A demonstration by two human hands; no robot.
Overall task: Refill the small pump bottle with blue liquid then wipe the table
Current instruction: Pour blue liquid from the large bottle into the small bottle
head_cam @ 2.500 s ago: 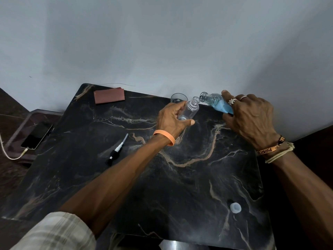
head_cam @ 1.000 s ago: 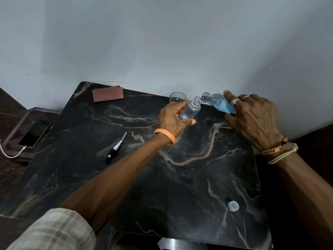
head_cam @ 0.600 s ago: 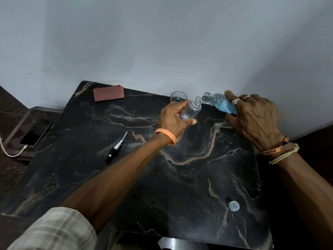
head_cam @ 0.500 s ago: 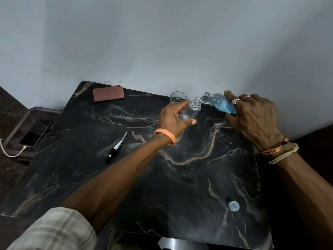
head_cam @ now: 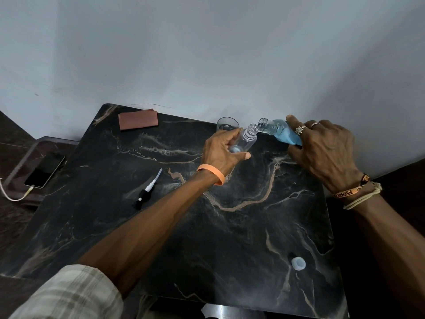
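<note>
Wristband lettering too small to read.

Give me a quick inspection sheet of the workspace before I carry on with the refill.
Surface: dark marble table, no spill seen.
Job's things: small clear bottle tilted, looks empty; bottle of blue liquid tipped, mouths nearly meeting; pump head lying loose; white cap near the front right.
Clutter: brown cloth at the back left; glass behind the small bottle.
Grippers: left hand holds the small bottle; right hand holds the blue one.
Cables: white cable plugged into the phone.
Surroundings: plain wall.
</note>
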